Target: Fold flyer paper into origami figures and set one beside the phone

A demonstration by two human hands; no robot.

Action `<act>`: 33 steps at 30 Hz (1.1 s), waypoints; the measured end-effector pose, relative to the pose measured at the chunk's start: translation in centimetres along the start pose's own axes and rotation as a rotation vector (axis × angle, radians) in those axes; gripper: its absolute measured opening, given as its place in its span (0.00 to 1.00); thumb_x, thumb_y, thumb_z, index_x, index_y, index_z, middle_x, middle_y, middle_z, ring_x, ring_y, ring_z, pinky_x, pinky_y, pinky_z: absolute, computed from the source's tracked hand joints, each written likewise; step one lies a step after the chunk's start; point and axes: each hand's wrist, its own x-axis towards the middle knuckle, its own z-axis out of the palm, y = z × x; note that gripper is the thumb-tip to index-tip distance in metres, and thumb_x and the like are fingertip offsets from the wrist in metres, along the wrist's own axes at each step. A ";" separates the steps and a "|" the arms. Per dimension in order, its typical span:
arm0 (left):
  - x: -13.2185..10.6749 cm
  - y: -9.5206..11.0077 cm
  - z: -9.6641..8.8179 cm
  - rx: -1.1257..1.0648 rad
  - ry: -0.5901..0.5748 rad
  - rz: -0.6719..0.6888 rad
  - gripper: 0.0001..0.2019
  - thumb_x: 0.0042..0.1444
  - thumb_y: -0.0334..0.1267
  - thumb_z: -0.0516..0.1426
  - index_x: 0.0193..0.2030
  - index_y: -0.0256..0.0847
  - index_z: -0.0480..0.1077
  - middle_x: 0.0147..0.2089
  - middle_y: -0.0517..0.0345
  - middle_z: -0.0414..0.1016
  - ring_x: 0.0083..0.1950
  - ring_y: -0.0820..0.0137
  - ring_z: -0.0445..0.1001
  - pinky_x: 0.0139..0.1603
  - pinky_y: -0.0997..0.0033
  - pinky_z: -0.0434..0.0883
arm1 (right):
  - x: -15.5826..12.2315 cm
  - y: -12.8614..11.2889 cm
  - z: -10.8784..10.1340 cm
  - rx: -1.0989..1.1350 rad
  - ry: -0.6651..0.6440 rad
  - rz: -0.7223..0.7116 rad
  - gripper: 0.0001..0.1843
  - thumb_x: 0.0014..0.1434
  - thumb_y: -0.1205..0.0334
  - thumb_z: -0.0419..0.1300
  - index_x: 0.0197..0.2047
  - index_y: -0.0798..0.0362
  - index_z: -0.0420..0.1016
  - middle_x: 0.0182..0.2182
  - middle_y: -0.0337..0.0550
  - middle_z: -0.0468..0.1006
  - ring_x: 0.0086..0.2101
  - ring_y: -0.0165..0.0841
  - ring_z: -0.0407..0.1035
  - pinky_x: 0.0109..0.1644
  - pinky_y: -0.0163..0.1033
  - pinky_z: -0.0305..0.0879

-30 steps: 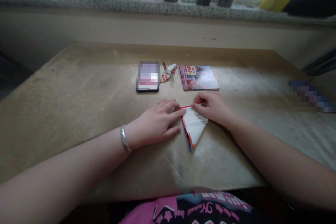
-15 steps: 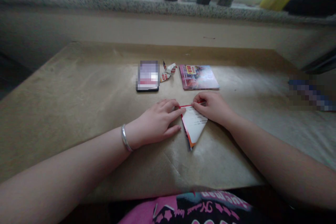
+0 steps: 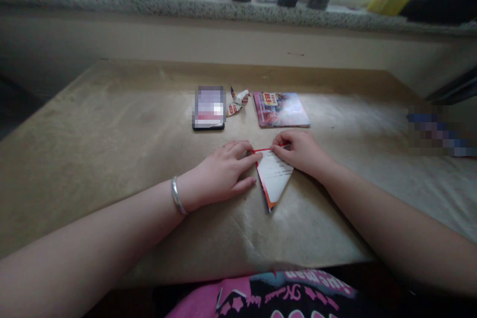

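Note:
A folded paper (image 3: 274,179) lies on the table, shaped like a kite tapering toward me. It is white with lines of print, a red top edge and an orange tip. My left hand (image 3: 231,169), with a silver bangle on its wrist, rests at the paper's upper left corner. Its fingers are stretched out and apart, the fingertips pressing on that corner. My right hand (image 3: 300,151) pinches the red top edge near the upper right corner, thumb against curled fingers. That corner is hidden under the hand.
Beyond my hands lie a phone (image 3: 209,108) with a blurred screen, a folded paper figure like a bird (image 3: 238,103) and a stack of colourful printed paper (image 3: 282,109). Bottles and jars stand on the granite windowsill (image 3: 167,7). A blurred blue item (image 3: 439,131) is at the right.
The whole view has shifted very slightly. Both hands keep practically the same hold on the paper.

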 end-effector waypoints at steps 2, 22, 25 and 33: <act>0.0 0.0 0.0 -0.003 -0.003 -0.009 0.25 0.63 0.46 0.51 0.65 0.41 0.60 0.61 0.45 0.60 0.64 0.56 0.60 0.66 0.55 0.61 | 0.0 0.0 0.0 -0.002 0.006 -0.009 0.06 0.54 0.60 0.59 0.28 0.51 0.75 0.26 0.41 0.79 0.29 0.33 0.69 0.34 0.38 0.61; 0.5 0.5 -0.5 0.127 0.005 0.067 0.23 0.63 0.44 0.49 0.62 0.35 0.63 0.60 0.47 0.68 0.63 0.56 0.63 0.65 0.55 0.62 | -3.3 0.0 -1.9 -0.022 -0.030 -0.453 0.07 0.61 0.63 0.59 0.36 0.50 0.79 0.36 0.43 0.80 0.39 0.36 0.70 0.48 0.45 0.64; 0.6 0.8 -0.6 0.134 0.001 0.051 0.24 0.64 0.44 0.48 0.62 0.34 0.64 0.60 0.46 0.68 0.63 0.56 0.63 0.64 0.54 0.62 | -3.7 0.0 -2.0 -0.015 -0.052 -0.491 0.09 0.61 0.65 0.57 0.38 0.51 0.80 0.38 0.43 0.80 0.39 0.35 0.70 0.46 0.44 0.65; 0.6 1.0 -0.6 0.122 -0.004 0.035 0.23 0.64 0.44 0.48 0.61 0.36 0.64 0.60 0.47 0.68 0.63 0.56 0.63 0.64 0.54 0.62 | -3.4 0.6 -2.9 0.001 -0.129 -0.527 0.07 0.58 0.66 0.59 0.33 0.50 0.78 0.35 0.42 0.80 0.37 0.34 0.71 0.44 0.41 0.66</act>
